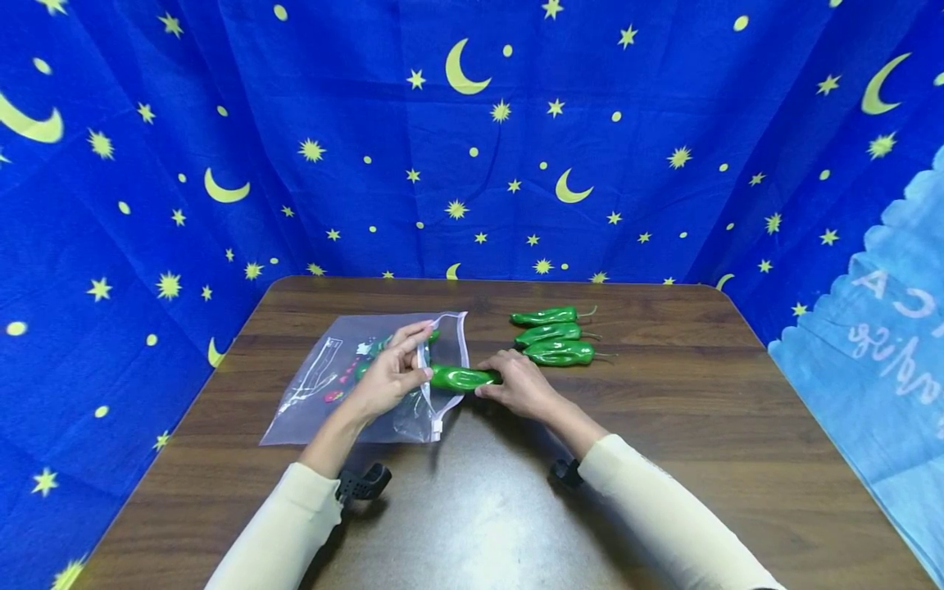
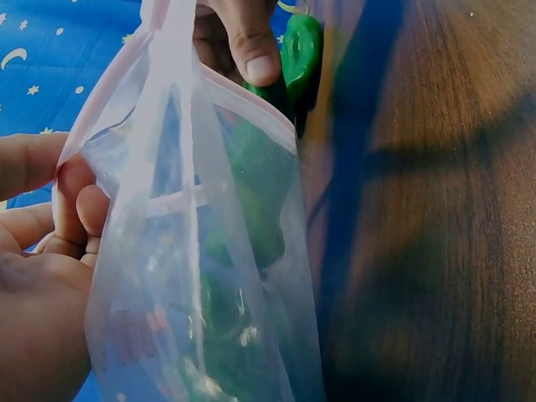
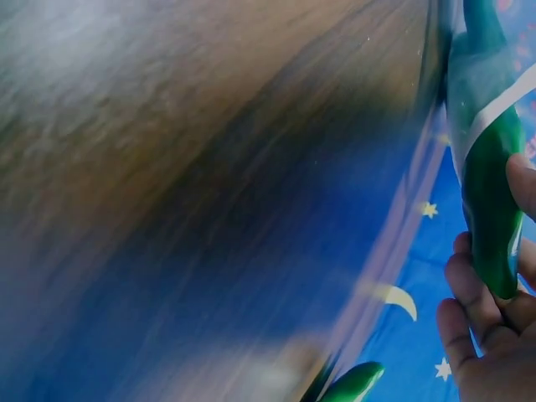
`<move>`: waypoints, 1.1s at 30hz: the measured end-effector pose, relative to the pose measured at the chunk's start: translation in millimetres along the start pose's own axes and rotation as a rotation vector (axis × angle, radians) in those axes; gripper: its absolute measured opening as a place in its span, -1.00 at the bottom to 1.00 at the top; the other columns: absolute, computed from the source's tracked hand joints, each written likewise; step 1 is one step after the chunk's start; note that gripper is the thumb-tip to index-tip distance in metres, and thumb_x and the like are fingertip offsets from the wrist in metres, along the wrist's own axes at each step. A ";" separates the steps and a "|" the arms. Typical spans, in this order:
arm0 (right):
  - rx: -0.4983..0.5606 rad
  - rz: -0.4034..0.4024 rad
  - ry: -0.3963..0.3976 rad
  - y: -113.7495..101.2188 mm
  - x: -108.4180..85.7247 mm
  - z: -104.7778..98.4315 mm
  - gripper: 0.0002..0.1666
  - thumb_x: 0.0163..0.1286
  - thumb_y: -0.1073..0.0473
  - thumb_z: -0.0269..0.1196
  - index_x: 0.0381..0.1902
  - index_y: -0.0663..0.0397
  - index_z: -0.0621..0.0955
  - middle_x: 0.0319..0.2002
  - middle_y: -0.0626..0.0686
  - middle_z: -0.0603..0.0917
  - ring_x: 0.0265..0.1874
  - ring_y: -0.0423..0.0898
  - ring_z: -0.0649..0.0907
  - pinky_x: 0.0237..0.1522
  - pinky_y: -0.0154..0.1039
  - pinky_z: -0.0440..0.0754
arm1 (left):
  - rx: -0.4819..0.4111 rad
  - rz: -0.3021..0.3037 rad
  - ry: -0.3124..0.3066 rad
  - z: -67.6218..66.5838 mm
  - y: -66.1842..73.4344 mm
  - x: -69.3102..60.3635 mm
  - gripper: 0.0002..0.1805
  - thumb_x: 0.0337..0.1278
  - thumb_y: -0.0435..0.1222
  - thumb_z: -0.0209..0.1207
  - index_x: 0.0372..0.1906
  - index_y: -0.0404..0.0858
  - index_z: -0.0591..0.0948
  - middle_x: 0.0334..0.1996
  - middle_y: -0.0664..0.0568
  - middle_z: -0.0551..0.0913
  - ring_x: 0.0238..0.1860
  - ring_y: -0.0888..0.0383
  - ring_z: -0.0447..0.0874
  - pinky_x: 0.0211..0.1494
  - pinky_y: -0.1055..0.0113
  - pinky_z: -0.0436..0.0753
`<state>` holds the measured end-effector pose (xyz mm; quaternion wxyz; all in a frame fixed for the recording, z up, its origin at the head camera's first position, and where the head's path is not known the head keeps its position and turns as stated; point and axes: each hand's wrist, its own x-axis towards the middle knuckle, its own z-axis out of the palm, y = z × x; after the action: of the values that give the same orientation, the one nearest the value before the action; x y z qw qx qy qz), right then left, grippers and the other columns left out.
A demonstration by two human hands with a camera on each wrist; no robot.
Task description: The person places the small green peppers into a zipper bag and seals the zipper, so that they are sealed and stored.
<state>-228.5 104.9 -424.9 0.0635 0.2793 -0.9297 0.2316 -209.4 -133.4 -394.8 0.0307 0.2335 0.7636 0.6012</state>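
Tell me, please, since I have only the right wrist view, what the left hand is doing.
Observer: The left hand pinches the edge of the clear bag at its mouth.
Operator: Thank you; I see one green tip at my lower edge, so how many peppers lie loose on the table?
Observer: Three loose peppers lie side by side on the table, in the head view.
Operator: Could you kindly say which way their stems point?
Observer: All three stems point away from the bag, to the right in the head view.
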 end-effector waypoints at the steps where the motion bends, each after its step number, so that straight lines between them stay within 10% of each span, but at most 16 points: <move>1: -0.003 0.001 -0.003 -1.3 1.3 0.8 -0.55 0.09 0.01 0.38 -0.08 0.08 0.66 -0.21 0.04 0.70 -0.16 0.00 0.60 -0.08 -0.08 0.54 | 0.000 -0.001 -0.001 0.1 0.0 -0.2 -0.25 0.06 -0.57 0.09 0.41 -0.42 0.14 0.41 -0.11 0.08 -0.41 0.37 0.30 -0.48 0.61 0.36; 33: -0.044 -0.102 0.144 -13.9 12.9 13.3 -0.48 0.08 0.01 0.39 -0.04 0.15 0.62 -0.13 0.10 0.68 -0.12 0.03 0.56 0.02 -0.07 0.49 | 0.002 -0.005 0.019 0.1 1.5 0.2 -0.27 0.07 -0.58 0.08 0.40 -0.44 0.15 0.43 -0.10 0.07 -0.44 0.38 0.30 -0.47 0.60 0.35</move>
<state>-231.5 82.2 -428.0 0.1482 0.3075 -0.9121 0.2272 -209.1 -133.0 -393.4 0.0247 0.2258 0.7650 0.6027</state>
